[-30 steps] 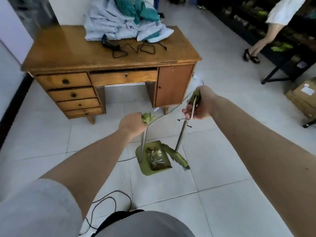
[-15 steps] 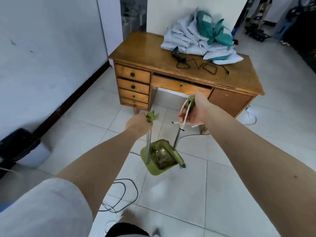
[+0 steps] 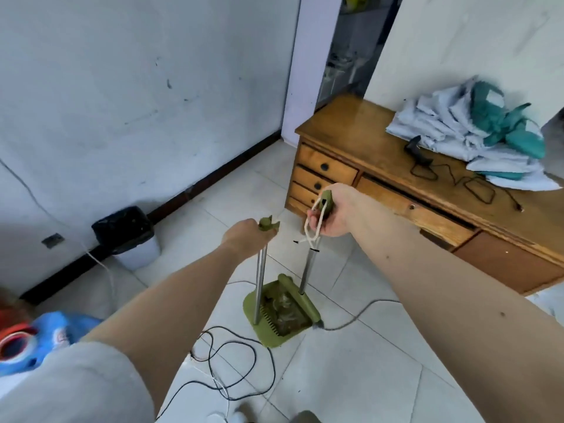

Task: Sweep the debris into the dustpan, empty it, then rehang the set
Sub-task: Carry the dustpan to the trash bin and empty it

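Observation:
My left hand (image 3: 244, 239) grips the green top of the dustpan's metal pole. The green dustpan (image 3: 276, 317) sits low over the tiled floor with debris inside. My right hand (image 3: 331, 213) grips the green top of the broom handle, from which a white cord loop hangs. The broom's green head (image 3: 300, 300) lies along the dustpan's right edge. A bin (image 3: 128, 236) lined with a black bag stands against the wall to the left.
A wooden desk (image 3: 366, 141) with drawers, piled clothes and a black cable stands at right. Black and white cables (image 3: 235, 370) loop over the floor near my feet. A blue bag (image 3: 52, 331) with a red roll lies at lower left. A doorway opens behind the desk.
My view has swung left: the desk slid to the right and the bin and wall came into sight. Both hands keep their grip, carrying dustpan and broom along.

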Demonstrator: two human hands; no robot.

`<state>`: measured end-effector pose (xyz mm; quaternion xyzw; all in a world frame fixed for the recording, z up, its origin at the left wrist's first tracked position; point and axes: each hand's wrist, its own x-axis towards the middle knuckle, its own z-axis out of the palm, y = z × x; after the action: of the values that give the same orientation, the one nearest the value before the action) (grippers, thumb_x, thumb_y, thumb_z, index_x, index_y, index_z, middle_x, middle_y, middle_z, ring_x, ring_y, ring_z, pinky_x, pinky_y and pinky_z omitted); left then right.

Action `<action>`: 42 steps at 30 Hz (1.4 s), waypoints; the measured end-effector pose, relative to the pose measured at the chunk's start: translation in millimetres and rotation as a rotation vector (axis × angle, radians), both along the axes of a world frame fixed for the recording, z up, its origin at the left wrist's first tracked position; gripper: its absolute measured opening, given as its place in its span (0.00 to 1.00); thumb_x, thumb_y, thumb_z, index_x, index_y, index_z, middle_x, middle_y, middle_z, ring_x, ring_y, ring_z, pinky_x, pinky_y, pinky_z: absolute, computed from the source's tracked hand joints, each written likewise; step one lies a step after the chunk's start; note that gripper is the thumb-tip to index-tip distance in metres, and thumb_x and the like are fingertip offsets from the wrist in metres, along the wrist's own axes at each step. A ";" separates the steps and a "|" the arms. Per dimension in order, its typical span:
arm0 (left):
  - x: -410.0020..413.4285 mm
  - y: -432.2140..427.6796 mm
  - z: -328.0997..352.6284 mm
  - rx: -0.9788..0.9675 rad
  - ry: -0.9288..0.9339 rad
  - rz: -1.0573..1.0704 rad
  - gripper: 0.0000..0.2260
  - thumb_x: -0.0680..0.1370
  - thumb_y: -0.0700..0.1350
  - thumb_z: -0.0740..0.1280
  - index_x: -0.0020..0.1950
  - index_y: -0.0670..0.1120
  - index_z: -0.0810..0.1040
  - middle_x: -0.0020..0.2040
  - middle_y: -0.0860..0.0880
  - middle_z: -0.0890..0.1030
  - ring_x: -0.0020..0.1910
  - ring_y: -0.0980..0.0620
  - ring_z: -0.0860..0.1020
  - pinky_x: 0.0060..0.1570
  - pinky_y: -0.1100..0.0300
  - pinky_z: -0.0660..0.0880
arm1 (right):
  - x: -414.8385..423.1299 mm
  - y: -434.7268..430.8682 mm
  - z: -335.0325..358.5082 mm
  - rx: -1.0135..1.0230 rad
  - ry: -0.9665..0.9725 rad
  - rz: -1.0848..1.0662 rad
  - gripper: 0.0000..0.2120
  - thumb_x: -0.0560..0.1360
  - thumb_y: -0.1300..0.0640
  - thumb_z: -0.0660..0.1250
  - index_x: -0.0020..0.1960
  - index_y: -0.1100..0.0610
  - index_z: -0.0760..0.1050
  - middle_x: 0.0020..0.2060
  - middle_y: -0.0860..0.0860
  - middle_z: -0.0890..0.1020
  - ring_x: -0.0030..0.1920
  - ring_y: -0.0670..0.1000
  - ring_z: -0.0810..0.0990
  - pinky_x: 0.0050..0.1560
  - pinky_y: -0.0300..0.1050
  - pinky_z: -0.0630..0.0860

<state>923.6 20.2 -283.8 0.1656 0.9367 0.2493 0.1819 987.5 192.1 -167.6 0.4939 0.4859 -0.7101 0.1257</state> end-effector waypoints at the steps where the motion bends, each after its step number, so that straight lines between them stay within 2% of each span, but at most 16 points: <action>1: -7.4 -10.2 -0.6 -0.007 -0.001 0.030 0.27 0.72 0.71 0.56 0.36 0.48 0.74 0.32 0.51 0.77 0.32 0.53 0.76 0.27 0.62 0.66 | -11.0 -7.8 -2.7 -0.008 0.002 0.018 0.11 0.78 0.54 0.57 0.45 0.62 0.70 0.34 0.58 0.75 0.29 0.53 0.74 0.26 0.40 0.74; 5: -40.2 -56.8 -4.5 -0.026 0.001 0.171 0.27 0.70 0.72 0.56 0.36 0.48 0.73 0.33 0.50 0.77 0.33 0.52 0.76 0.27 0.62 0.66 | -62.4 -39.1 -10.8 -0.003 -0.018 0.125 0.08 0.77 0.55 0.57 0.47 0.61 0.68 0.34 0.58 0.73 0.27 0.53 0.74 0.26 0.39 0.73; 11: -86.3 -107.8 -11.8 -0.024 -0.041 0.386 0.24 0.72 0.66 0.58 0.40 0.45 0.75 0.34 0.48 0.79 0.33 0.49 0.78 0.28 0.61 0.70 | -140.9 -80.3 -14.7 0.074 0.020 0.332 0.09 0.74 0.57 0.58 0.36 0.59 0.67 0.25 0.54 0.69 0.24 0.52 0.71 0.30 0.39 0.73; 14: -114.7 -123.7 -10.5 0.003 -0.034 0.508 0.24 0.74 0.65 0.58 0.35 0.45 0.74 0.33 0.47 0.78 0.33 0.47 0.79 0.30 0.59 0.72 | -188.7 -97.2 -16.9 0.092 0.050 0.438 0.08 0.72 0.58 0.58 0.34 0.57 0.66 0.22 0.53 0.68 0.24 0.51 0.69 0.30 0.38 0.71; 17: -143.7 -136.7 -5.7 0.007 0.001 0.621 0.24 0.75 0.65 0.59 0.32 0.46 0.73 0.30 0.47 0.76 0.31 0.47 0.77 0.27 0.60 0.69 | -239.8 -110.3 -17.7 0.119 0.086 0.511 0.07 0.71 0.58 0.57 0.34 0.57 0.65 0.20 0.52 0.66 0.22 0.51 0.66 0.27 0.38 0.72; 21: -177.3 -148.8 -0.1 -0.003 0.014 0.784 0.24 0.76 0.64 0.58 0.38 0.43 0.74 0.31 0.48 0.76 0.30 0.49 0.75 0.28 0.60 0.67 | -303.6 -119.9 -15.7 0.108 0.098 0.612 0.05 0.67 0.61 0.55 0.33 0.55 0.62 0.19 0.51 0.65 0.16 0.49 0.64 0.25 0.38 0.69; 26: -210.8 -151.5 13.5 0.065 0.054 0.999 0.25 0.75 0.64 0.58 0.33 0.44 0.74 0.30 0.46 0.78 0.30 0.46 0.78 0.26 0.60 0.66 | -370.1 -126.4 -2.3 0.123 0.138 0.741 0.07 0.67 0.62 0.53 0.31 0.55 0.61 0.22 0.52 0.63 0.21 0.50 0.62 0.27 0.35 0.66; 31: -236.1 -162.8 23.6 0.127 0.096 1.184 0.23 0.77 0.61 0.59 0.34 0.43 0.75 0.30 0.46 0.77 0.30 0.46 0.77 0.25 0.59 0.65 | -421.7 -136.4 0.6 0.141 0.146 0.813 0.08 0.67 0.62 0.53 0.30 0.56 0.60 0.24 0.52 0.63 0.24 0.50 0.62 0.29 0.37 0.62; 33: -247.9 -169.9 24.1 0.123 0.105 1.225 0.23 0.77 0.61 0.59 0.37 0.43 0.76 0.30 0.47 0.77 0.29 0.48 0.76 0.25 0.60 0.63 | -437.9 -145.0 -2.1 0.138 0.136 0.856 0.09 0.68 0.63 0.52 0.29 0.56 0.60 0.24 0.52 0.62 0.23 0.51 0.61 0.28 0.37 0.62; 37: -275.0 -182.9 22.6 0.085 0.109 1.241 0.24 0.78 0.61 0.58 0.41 0.41 0.78 0.32 0.46 0.77 0.32 0.44 0.76 0.27 0.58 0.65 | -462.7 -166.6 -11.9 0.102 0.160 0.909 0.11 0.69 0.64 0.52 0.29 0.56 0.58 0.23 0.53 0.61 0.19 0.51 0.61 0.23 0.38 0.66; 42: -305.8 -203.5 19.9 0.122 0.075 1.246 0.24 0.78 0.61 0.59 0.37 0.41 0.76 0.30 0.46 0.76 0.31 0.45 0.76 0.27 0.59 0.65 | -491.0 -191.8 -14.9 0.062 0.137 0.791 0.10 0.67 0.63 0.52 0.28 0.57 0.60 0.21 0.52 0.63 0.17 0.50 0.62 0.26 0.37 0.64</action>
<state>617.9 -183.3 -263.9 -0.3929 0.8471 0.3555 -0.0406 496.6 0.3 -182.6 0.2239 0.6669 -0.6230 0.3419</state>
